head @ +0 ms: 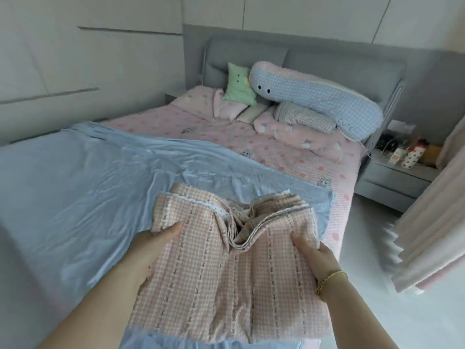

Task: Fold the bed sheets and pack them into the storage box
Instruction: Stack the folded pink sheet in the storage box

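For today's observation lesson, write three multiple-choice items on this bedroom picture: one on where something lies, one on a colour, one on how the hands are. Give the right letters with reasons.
1. Where is the green cushion? A. on the floor B. by the headboard, left of the long blue bolster C. on the bedside table
2. What colour is the spread sheet beneath the folded checked sheet? A. pale blue B. yellow C. white
3. How is the checked sheet held? A. by one hand B. by no hand C. by both hands, one at each side
Answers: 1 B, it leans beside the bolster; 2 A, blue cloth shows around the fold; 3 C, the left hand and the right hand each grip an edge.
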Available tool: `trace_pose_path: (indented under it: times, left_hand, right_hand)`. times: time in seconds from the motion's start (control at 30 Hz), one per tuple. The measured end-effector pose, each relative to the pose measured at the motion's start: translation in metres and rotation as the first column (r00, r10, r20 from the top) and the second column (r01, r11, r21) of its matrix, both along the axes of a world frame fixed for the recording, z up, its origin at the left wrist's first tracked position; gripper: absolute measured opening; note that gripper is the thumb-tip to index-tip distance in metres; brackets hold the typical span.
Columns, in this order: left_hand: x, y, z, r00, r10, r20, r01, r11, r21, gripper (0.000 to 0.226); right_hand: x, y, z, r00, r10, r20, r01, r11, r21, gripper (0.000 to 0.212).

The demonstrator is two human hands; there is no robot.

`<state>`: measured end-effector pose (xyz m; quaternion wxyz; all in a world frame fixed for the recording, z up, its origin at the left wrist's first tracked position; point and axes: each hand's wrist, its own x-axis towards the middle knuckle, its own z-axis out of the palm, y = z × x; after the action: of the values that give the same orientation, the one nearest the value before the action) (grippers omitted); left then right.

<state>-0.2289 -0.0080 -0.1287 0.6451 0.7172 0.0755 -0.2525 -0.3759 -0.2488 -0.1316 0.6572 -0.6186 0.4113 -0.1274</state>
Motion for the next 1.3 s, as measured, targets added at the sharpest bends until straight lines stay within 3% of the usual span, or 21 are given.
trace_pose_path:
  times: [0.13,0.2,0.3,0.5,0.6,0.67,0.8,0.93,1.07,1.3]
  left_hand:
    - [-0.055,0.082,0.009,0.965,0.261,0.018,-0.262,0.965,0.004,0.065]
    - [-0.081,0.124,0.01,0.919,0.393,0.044,-0.393,0.919,0.005,0.06]
    - [-0.123,0.192,0.008,0.823,0.568,0.022,-0.568,0.822,0.033,0.048]
    - [-0.21,0.315,-0.01,0.599,0.798,0.067,-0.801,0.595,0.068,0.078]
    - [-0.262,0.381,-0.027,0.451,0.889,0.081,-0.889,0.439,0.127,0.072]
    - [-0.295,0.429,-0.044,0.391,0.92,-0.029,-0.91,0.391,0.138,0.081]
    - [-0.355,0.52,-0.077,0.203,0.968,-0.146,-0.965,0.223,0.135,0.067]
    - [-0.399,0.598,-0.103,0.109,0.979,-0.171,-0.983,0.132,0.127,0.069]
    - [-0.433,0.638,-0.129,0.003,0.975,-0.222,-0.987,0.038,0.155,0.061]
    - [-0.474,0.676,-0.166,-0.23,0.937,-0.264,-0.954,-0.164,0.25,0.043]
  right_hand:
    - [0.011,0.041,0.007,0.97,0.243,0.015,-0.242,0.97,-0.027,0.026]
    - [0.024,0.071,0.008,0.928,0.373,0.004,-0.373,0.927,-0.029,0.024]
    - [0.039,0.135,0.001,0.832,0.554,-0.015,-0.554,0.832,0.012,0.024]
    - [0.046,0.279,-0.006,0.618,0.783,-0.068,-0.785,0.62,0.012,0.035]
    - [0.036,0.367,-0.017,0.465,0.881,-0.09,-0.884,0.467,0.003,0.037]
    - [0.024,0.428,-0.029,0.387,0.914,-0.122,-0.92,0.391,0.013,0.039]
    - [-0.005,0.538,-0.058,0.235,0.952,-0.195,-0.968,0.248,0.045,0.042]
    - [-0.032,0.633,-0.088,0.124,0.961,-0.247,-0.987,0.146,0.073,0.034]
    - [-0.05,0.696,-0.116,0.027,0.955,-0.297,-0.989,0.07,0.134,0.051]
    - [-0.065,0.797,-0.154,-0.139,0.909,-0.393,-0.983,-0.078,0.166,0.047]
